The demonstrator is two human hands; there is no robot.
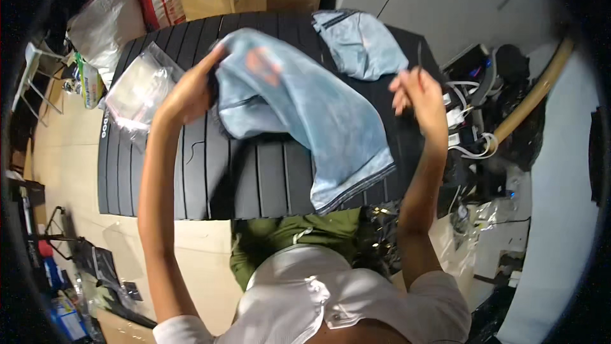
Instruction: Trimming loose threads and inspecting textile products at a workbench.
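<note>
Left hand [202, 86]: fingers grasping the upper-left end of a light-blue denim piece [344, 118] with an orange patch. Piece arches above the middle of the black tabletop [184, 194]; its dark-trimmed other end comes down by the near edge, right of middle. Right hand [420, 92] is over the right edge, clear of that piece, fingers curled; thin dark item [420, 56] sticks up at them, can't tell if gripped. Second light-blue piece [363, 45] sits at the far-right corner, just beside the right hand. Clear plastic bags [143, 86] at the left edge, far half. Cardboard box [248, 4] beyond the far edge.
</note>
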